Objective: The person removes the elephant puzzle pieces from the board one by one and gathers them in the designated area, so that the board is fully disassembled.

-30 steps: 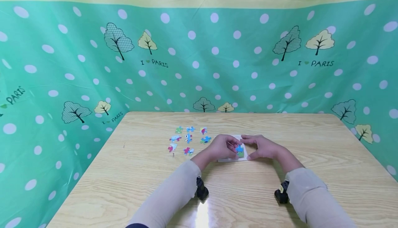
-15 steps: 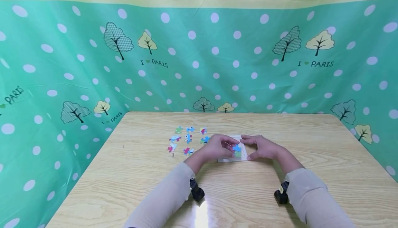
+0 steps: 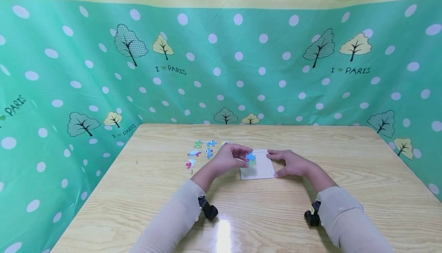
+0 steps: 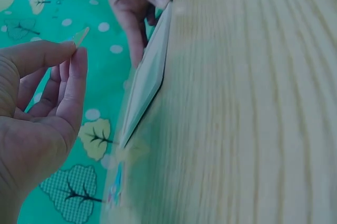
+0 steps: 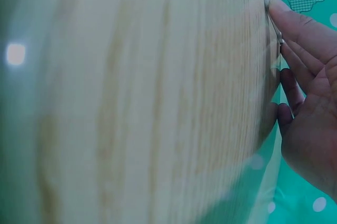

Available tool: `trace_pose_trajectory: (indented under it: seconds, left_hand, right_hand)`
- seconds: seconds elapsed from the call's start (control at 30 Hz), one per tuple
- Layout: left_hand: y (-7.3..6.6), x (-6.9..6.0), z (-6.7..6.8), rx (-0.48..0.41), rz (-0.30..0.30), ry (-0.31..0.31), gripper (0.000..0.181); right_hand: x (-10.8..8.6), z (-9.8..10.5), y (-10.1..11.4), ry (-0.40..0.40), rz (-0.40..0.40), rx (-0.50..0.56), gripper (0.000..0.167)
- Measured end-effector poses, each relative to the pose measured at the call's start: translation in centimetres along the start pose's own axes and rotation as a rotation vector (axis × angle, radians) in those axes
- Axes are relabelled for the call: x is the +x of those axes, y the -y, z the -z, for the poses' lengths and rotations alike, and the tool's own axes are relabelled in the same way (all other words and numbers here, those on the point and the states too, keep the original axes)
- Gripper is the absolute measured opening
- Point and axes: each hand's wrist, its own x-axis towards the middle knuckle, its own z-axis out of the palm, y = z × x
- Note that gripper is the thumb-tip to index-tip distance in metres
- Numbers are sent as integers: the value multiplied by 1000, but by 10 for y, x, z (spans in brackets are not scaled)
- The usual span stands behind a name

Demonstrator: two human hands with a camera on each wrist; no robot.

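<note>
My left hand [image 3: 226, 160] pinches a blue and green jigsaw piece [image 3: 251, 159] between thumb and fingertips, above the left part of a flat white puzzle board [image 3: 264, 169]. In the left wrist view the piece [image 4: 80, 36] is nearly edge-on, raised clear of the board [image 4: 150, 74]. My right hand [image 3: 293, 163] holds the board by its right side, thumb at the near corner and fingers at the far one. The right wrist view shows that hand [image 5: 310, 84] with its thumb against the board's edge and its fingers bent.
Several loose jigsaw pieces [image 3: 195, 153] lie left of my left hand, partly hidden behind it. A tiny upright object [image 3: 192, 171] stands near them. The wooden table [image 3: 269, 214] ends at a green dotted cloth [image 3: 241, 88] behind.
My left hand has moved left across the board, carrying the jigsaw piece from the board's right part to its left. More of the white board shows. The right hand stays put.
</note>
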Motion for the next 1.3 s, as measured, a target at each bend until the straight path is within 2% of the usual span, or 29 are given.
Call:
trace_pose_trajectory:
  seconds: [0.3, 0.77, 1.13, 1.3]
  left_hand:
    - [0, -8, 19, 3, 21, -31, 49]
    - [5, -18, 43, 96, 50, -50, 48]
    - [16, -18, 47, 198, 79, -32, 45]
    - [21, -18, 47, 273, 80, -25, 45]
  right_hand:
    - [1, 0, -1, -10, -9, 11, 77]
    - [0, 0, -3, -3, 1, 49, 77]
    - [0, -1, -3, -1, -4, 23, 75]
    - [0, -1, -2, -3, -7, 21, 75]
